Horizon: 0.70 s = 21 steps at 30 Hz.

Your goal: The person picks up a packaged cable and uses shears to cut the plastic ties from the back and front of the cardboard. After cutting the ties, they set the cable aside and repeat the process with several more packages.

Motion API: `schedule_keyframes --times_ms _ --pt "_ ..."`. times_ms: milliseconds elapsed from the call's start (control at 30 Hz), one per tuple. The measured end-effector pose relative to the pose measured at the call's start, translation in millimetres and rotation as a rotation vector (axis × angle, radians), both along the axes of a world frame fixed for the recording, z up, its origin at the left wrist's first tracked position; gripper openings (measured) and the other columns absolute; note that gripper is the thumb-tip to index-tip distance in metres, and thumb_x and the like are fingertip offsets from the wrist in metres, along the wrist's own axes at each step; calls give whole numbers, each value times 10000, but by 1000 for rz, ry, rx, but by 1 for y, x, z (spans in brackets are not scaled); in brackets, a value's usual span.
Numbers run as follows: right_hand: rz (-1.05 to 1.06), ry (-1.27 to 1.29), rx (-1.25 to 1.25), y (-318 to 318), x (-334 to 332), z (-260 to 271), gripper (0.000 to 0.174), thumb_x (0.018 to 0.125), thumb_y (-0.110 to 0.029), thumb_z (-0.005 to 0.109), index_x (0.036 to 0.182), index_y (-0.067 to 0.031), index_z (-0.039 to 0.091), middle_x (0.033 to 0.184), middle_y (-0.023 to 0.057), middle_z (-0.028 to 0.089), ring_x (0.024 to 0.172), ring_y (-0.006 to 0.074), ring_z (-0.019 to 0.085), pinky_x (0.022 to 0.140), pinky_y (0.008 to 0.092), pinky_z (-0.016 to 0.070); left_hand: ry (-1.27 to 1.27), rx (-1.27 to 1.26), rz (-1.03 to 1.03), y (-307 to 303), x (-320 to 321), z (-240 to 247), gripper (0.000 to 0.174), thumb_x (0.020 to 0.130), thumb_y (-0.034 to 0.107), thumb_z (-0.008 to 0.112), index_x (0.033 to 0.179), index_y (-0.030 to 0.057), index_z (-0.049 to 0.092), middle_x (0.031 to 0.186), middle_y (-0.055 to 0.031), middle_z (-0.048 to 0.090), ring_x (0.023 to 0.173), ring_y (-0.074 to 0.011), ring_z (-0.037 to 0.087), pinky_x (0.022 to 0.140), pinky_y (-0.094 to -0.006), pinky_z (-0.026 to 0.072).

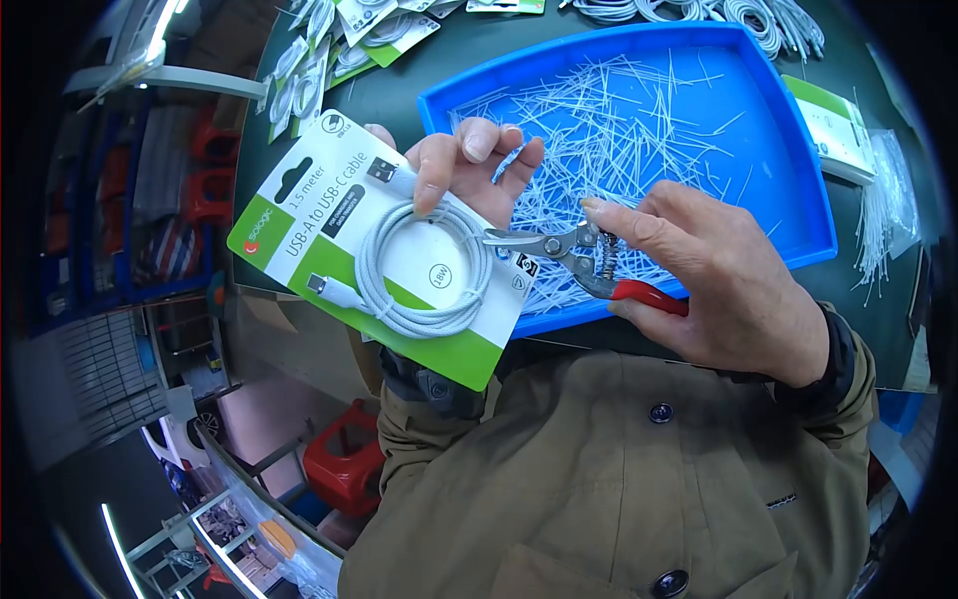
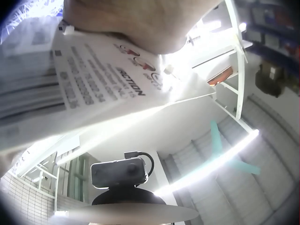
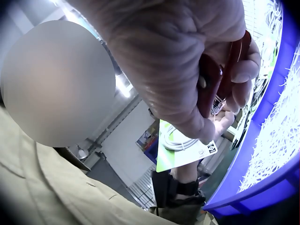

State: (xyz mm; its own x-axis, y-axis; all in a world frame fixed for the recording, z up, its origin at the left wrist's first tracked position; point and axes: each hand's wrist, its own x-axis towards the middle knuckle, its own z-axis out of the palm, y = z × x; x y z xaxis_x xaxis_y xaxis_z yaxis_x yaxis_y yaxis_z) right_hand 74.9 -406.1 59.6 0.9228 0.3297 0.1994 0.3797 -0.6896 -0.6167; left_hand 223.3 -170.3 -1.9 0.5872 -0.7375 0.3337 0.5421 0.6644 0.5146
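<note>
My left hand holds a white and green cable card tilted over the tray's near left corner, a finger pressing on its front. A coiled light-grey USB cable, tied with thin white ties, lies on that card. A blue patterned strip is wrapped round one left finger. In the left wrist view the card's printed back shows. My right hand grips red-handled pruning shears, their blade tips right at the coil's right side. The red handles sit inside the right hand in the right wrist view.
A blue tray with many cut white tie pieces stands on the dark green table. Packaged cables lie at the back left, coiled cables at the back right. White ties in a plastic bag lie at the right.
</note>
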Motion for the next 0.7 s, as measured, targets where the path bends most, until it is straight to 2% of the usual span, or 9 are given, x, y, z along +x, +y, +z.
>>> schedule_keyframes --times_ms 267,367,467,567,667,700 --pt "27 -87 -68 -5 -2 -9 710 753 -21 851 1423 -120 639 954 113 617 823 306 647 682 428 524 13 185 4 -1 -7 4 787 1169 594 158 651 198 599 1112 -50 655 1328 -267 544 1248 -501 309" --pt "59 10 -112 -11 -3 -2 626 846 -91 843 1428 -88 613 1006 143 638 887 323 682 712 434 564 51 170 62 -3 -12 8 773 1171 588 165 662 200 598 1095 -47 653 1297 -266 552 1246 -500 313" --pt "-43 85 54 -9 -5 -3 649 833 -48 831 1432 -60 580 1034 179 657 929 375 690 753 459 568 -21 56 50 3 -4 -3 706 1186 493 132 739 202 594 1211 -73 603 1411 -277 458 1281 -521 236" --pt "-71 -68 189 -2 -1 -10 638 796 35 786 1398 -28 583 1053 171 674 919 367 696 792 432 555 -4 40 66 1 -7 -8 707 1186 493 143 733 197 597 1222 -77 609 1418 -280 460 1283 -518 235" --pt "-62 6 281 2 4 -15 524 843 22 769 1326 -2 567 1016 175 665 909 379 696 806 419 553 16 16 63 -10 -12 -13 708 1187 493 153 728 192 600 1232 -81 615 1425 -283 461 1286 -514 234" --pt "-66 48 278 2 6 -13 460 879 -11 780 1281 13 558 983 176 650 863 366 685 811 413 554 16 20 67 -12 -12 -12 708 1186 495 158 729 188 602 1237 -86 617 1426 -287 461 1285 -515 236"
